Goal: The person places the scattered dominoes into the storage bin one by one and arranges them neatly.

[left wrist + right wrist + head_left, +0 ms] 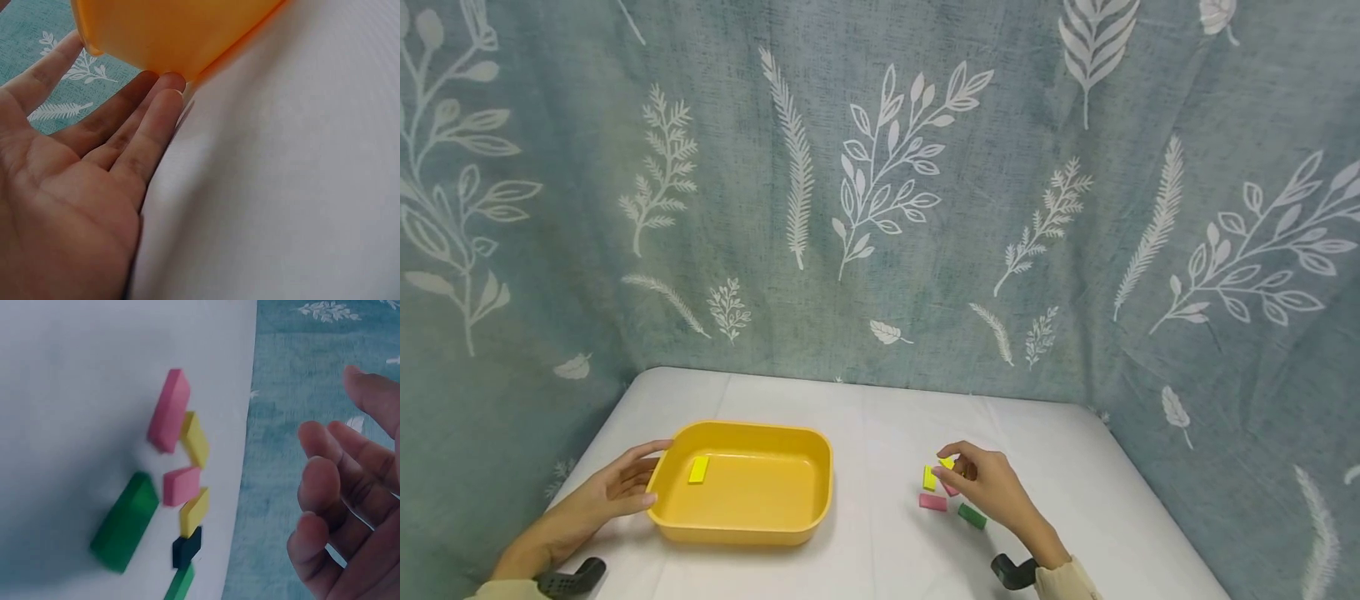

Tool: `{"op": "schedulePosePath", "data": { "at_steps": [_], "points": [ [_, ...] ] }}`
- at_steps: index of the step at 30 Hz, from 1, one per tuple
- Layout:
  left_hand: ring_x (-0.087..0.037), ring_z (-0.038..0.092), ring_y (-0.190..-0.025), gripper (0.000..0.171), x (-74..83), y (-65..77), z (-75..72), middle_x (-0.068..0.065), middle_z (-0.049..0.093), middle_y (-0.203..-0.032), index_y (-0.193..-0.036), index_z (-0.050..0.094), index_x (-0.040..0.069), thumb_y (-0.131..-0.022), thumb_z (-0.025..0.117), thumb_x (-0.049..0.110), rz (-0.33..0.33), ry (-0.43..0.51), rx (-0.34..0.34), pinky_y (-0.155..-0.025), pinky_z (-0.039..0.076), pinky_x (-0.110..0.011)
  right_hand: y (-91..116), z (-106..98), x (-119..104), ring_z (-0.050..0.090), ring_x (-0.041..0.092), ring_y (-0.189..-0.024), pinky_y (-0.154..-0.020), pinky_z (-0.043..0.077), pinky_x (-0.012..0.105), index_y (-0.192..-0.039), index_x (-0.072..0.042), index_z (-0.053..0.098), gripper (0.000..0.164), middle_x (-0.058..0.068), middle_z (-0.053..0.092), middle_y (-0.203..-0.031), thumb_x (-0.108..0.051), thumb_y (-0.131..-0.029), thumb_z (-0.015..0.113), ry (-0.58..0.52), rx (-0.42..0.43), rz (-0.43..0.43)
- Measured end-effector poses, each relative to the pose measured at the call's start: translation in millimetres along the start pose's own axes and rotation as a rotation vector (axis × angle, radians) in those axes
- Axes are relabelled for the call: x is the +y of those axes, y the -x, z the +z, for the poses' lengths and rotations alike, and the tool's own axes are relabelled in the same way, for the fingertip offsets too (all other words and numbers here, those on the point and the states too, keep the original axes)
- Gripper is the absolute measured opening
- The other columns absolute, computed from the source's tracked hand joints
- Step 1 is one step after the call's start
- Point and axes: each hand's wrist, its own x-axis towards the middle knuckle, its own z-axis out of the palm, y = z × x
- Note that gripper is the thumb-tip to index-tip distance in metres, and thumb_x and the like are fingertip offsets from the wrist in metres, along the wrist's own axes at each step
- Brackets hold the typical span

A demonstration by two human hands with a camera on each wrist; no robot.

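A yellow tray [745, 535] stands on the left of the white table, with one yellow block [698, 469] lying inside it. My left hand [606, 496] touches the tray's left end, its fingertips [167, 103] against the outer wall. My right hand [992, 487] hovers above a loose group of blocks, fingers slightly bent and nothing between them. Below it lie a yellow block [928, 478], a pink block [932, 502] and a green block [972, 516]. In the right wrist view, a dark block [187, 548] and a second pink block [181, 486] also show.
The white table [880, 533] has rounded far corners. A blue-green curtain [880, 208] with white leaf prints hangs behind it and along both sides. Dark devices are strapped at the left wrist [574, 577] and right wrist [1015, 573].
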Motion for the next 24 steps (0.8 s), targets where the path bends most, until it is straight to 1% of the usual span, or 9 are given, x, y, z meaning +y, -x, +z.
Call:
{"op": "schedulePosePath", "data": {
  "at_steps": [3, 5, 8, 13, 20, 24],
  "points": [
    [-0.041, 0.043, -0.138, 0.075, 0.4, 0.5, 0.8, -0.028, 0.032, -0.159, -0.163, 0.024, 0.016, -0.102, 0.066, 0.023, -0.012, -0.002, 0.001, -0.107, 0.045, -0.055, 10.8, -0.4, 11.6, 0.049, 0.004, -0.057, -0.052, 0.044, 0.024, -0.111, -0.015, 0.074, 0.03, -0.015, 0.062, -0.074, -0.038, -0.092, 0.078, 0.008, -0.002, 0.05],
    [-0.04, 0.043, -0.138, 0.074, -0.1, 1.3, 1.6, -0.028, 0.032, -0.159, -0.163, 0.023, 0.016, -0.102, 0.065, 0.023, -0.014, 0.001, -0.004, -0.108, 0.045, -0.055, 17.7, -0.5, 18.5, 0.049, 0.005, -0.058, -0.052, 0.043, 0.024, -0.111, -0.015, 0.074, 0.03, -0.014, 0.061, -0.074, -0.038, -0.092, 0.079, 0.016, -0.005, 0.09],
    [-0.038, 0.046, -0.136, 0.075, -0.6, 2.2, 2.5, -0.029, 0.033, -0.158, -0.163, 0.022, 0.015, -0.102, 0.065, 0.023, -0.004, -0.007, -0.007, -0.107, 0.046, -0.054, 27.1, -0.9, 27.3, 0.048, 0.007, -0.058, -0.051, 0.041, 0.024, -0.108, -0.018, 0.074, 0.026, -0.014, 0.06, -0.073, -0.038, -0.091, 0.079, 0.016, -0.011, 0.148],
    [-0.037, 0.046, -0.135, 0.075, 0.4, 2.1, 2.6, -0.03, 0.034, -0.157, -0.163, 0.022, 0.014, -0.102, 0.065, 0.021, 0.012, -0.015, -0.004, -0.106, 0.048, -0.048, 40.9, -2.6, 40.2, 0.049, 0.008, -0.058, -0.052, 0.043, 0.024, -0.106, -0.021, 0.075, 0.027, -0.013, 0.06, -0.071, -0.043, -0.09, 0.079, 0.012, -0.021, 0.228],
    [-0.04, 0.045, -0.137, 0.075, 2.4, 2.3, 1.3, -0.031, 0.032, -0.158, -0.164, 0.021, 0.014, -0.103, 0.063, 0.02, 0.028, -0.004, -0.017, -0.104, 0.049, -0.05, 55.4, -3.7, 53.1, 0.05, 0.011, -0.056, -0.049, 0.044, 0.026, -0.105, -0.017, 0.075, 0.03, -0.008, 0.06, -0.07, -0.041, -0.088, 0.081, -0.008, -0.065, 0.319],
    [-0.038, 0.044, -0.137, 0.075, 2.3, 2.1, 1.0, -0.029, 0.032, -0.158, -0.163, 0.022, 0.015, -0.102, 0.064, 0.021, 0.016, -0.016, -0.002, -0.105, 0.049, -0.046, 61.3, -0.3, 58.7, 0.05, 0.013, -0.057, -0.05, 0.043, 0.026, -0.102, -0.017, 0.075, 0.027, -0.006, 0.058, -0.069, -0.037, -0.086, 0.083, -0.004, -0.064, 0.375]
  ]
}}
